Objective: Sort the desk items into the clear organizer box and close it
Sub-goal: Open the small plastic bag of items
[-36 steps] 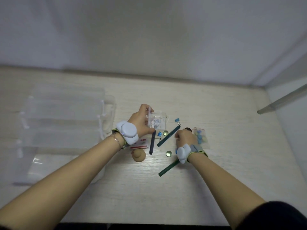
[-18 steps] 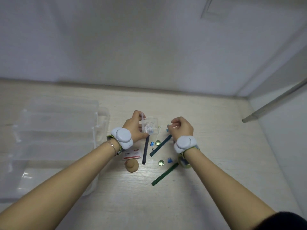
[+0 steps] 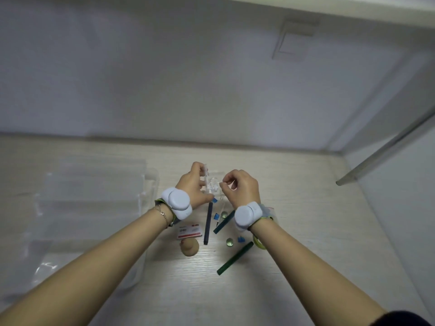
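The clear organizer box (image 3: 94, 196) lies on the pale wooden desk (image 3: 306, 208) at about nine o'clock from the hands, its lid open and its transparent walls hard to trace against the wood. Near the middle of the desk, the left hand (image 3: 193, 184) grips a small clear plastic case (image 3: 213, 184), fingers curled around its left edge. The right hand (image 3: 240, 187) is just beside it at three o'clock, thumb and forefinger pinched together at the case's right side; whether they hold anything is too small to tell. Both wrists carry a pale grey wrist device (image 3: 177, 202). At six o'clock from the case lie the loose items: a dark blue pen (image 3: 207, 223) running almost straight towards the viewer, a dark green stick (image 3: 223, 223) angled beside it and partly under the right wrist, and a second green stick (image 3: 235, 258) further towards six o'clock. A red-and-white card (image 3: 190, 231) sits left of the pen, with a tan rubber duck (image 3: 190, 247) just below it. Two green glass marbles (image 3: 229, 241) and small blue binder clips (image 3: 240, 239) lie scattered between the sticks.
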Demonstrator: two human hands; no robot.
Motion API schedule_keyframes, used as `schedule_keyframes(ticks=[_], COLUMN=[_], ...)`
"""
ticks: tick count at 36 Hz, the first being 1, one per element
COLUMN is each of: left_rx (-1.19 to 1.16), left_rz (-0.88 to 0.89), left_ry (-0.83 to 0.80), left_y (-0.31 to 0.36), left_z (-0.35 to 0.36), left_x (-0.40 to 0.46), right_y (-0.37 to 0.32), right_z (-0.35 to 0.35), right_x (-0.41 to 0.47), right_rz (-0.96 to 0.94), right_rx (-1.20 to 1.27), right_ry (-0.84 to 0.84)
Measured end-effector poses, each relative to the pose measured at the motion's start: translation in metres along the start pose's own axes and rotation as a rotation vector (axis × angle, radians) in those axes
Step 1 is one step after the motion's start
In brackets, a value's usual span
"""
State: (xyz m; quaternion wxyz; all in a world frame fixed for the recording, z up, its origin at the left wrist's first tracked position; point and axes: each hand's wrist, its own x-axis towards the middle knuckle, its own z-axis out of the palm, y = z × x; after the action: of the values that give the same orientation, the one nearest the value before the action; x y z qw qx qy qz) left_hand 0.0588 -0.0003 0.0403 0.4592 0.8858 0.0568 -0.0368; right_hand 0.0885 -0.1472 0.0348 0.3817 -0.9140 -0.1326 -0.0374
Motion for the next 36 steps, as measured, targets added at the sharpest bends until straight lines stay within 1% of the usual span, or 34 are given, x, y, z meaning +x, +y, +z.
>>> schedule_keyframes(ticks=[5,9,13,17,21,23,24,25,27,30,31,33,36], left_rx=[-0.008,-0.026,-0.018,-0.009,-0.001,0.002,0.006,0.011,0.016,0.016,0.017,0.032,0.092], left_rz=[0.002,0.004,0.009,0.013,-0.003,-0.010,-0.012,-0.010,-0.009,-0.001,0.006,0.014,0.029], left_ry=[0.016,0.021,0.027,0.037,0.034,0.029,0.030,0.029,0.026,0.015,0.007,-0.017,-0.049], left_y=[-0.001,-0.002,-0.002,-0.001,0.002,0.003,0.005,0.006,0.008,0.012,0.013,0.014,0.014], left_z=[-0.003,-0.005,-0.008,-0.011,-0.014,-0.016,-0.017,-0.018,-0.020,-0.022,-0.023,-0.024,-0.027], left_x=[-0.007,-0.010,-0.014,-0.018,-0.020,-0.022,-0.023,-0.025,-0.026,-0.029,-0.030,-0.031,-0.033], right_y=[-0.005,-0.006,-0.009,-0.012,-0.017,-0.019,-0.019,-0.020,-0.020,-0.026,-0.029,-0.033,-0.035], right_z=[0.002,0.003,0.002,-0.002,-0.008,-0.012,-0.014,-0.015,-0.016,-0.015,-0.016,-0.016,-0.017], right_x=[-0.005,-0.007,-0.010,-0.015,-0.014,-0.011,-0.010,-0.009,-0.007,-0.008,-0.009,-0.010,-0.011], right_rz=[-0.041,-0.029,-0.023,-0.022,0.062,0.177,0.240,0.301,0.440,0.711,0.767,0.813,0.830], right_rx=[-0.093,-0.131,-0.126,-0.054,0.124,0.210,0.257,0.301,0.436,0.806,0.917,1.083,1.171], right_ry=[-0.054,-0.070,-0.078,-0.067,0.071,0.127,0.128,0.106,0.008,-0.172,-0.226,-0.328,-0.419])
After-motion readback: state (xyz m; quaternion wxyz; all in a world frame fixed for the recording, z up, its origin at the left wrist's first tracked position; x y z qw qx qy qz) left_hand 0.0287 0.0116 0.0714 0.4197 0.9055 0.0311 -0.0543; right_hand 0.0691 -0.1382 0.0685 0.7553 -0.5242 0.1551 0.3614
